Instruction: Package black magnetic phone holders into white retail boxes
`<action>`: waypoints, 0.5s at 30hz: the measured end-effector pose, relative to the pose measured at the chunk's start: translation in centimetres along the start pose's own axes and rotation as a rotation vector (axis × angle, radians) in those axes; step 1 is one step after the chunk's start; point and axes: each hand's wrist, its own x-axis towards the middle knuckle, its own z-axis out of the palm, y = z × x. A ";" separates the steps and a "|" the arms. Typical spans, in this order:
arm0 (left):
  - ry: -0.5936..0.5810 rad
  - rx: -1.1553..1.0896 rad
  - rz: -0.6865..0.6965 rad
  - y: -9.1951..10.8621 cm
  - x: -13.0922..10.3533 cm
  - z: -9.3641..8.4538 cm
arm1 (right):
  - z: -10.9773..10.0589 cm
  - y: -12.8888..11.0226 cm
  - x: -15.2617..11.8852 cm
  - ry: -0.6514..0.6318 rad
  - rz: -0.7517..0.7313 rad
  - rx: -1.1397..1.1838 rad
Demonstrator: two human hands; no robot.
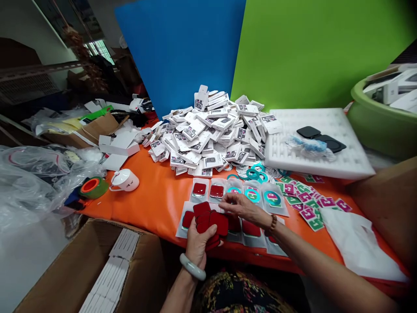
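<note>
Several dark red rounded pieces (219, 222) are fanned out in my left hand (197, 239), its thumb pressed on top of them. My right hand (239, 206) hovers just above and beyond them, over a row of clear bags (199, 200); its fingers are bent together, and what they hold, if anything, is too small to make out. Two bags in the back row carry red pieces, and others beside them carry teal rings (252, 195). Red pieces also lie on the front row of bags, partly hidden by my hands.
Behind stands a heap of small white boxes (211, 130). White foam (280, 148), cards (306, 200) and a green tub (381, 126) are at right. At left are a white mug (125, 180), tape (93, 188) and an open carton (146, 261).
</note>
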 end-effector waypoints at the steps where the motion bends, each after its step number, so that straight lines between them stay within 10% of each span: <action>1: 0.002 0.007 -0.001 0.0 0.0 0.2 | 0.3 0.2 -0.8 -0.076 0.048 0.133; 7: -0.053 0.003 0.009 -0.4 -0.1 1.1 | 0.4 1.7 -2.3 -0.088 0.137 0.480; 15: -0.079 0.025 -0.068 -1.2 -0.3 0.5 | -4.9 3.0 1.2 0.229 0.087 0.120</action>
